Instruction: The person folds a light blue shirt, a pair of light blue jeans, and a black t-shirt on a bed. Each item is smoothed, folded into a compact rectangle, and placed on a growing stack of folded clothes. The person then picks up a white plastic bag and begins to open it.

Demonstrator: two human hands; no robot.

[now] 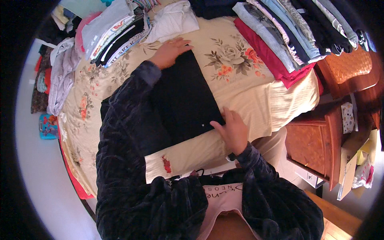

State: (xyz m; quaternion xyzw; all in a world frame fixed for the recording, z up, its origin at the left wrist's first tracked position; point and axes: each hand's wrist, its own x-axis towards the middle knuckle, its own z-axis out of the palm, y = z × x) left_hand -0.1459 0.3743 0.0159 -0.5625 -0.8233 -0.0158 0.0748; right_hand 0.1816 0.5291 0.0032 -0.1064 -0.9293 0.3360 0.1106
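A black garment lies spread on the bed in front of me, partly folded; its exact kind does not show. Near its right front corner there is a tiny pale mark. My left hand rests flat across the far end of the cloth, fingers stretched out. At the near right corner my right hand touches the edge, thumb and fingers apart. The left sleeve covers part of the garment's left side.
Folded clothes are stacked at the far left, beside a crumpled white garment. Folded jeans and other clothes lie at the far right on red cloth. A floral sheet covers the bed. Wooden furniture stands right.
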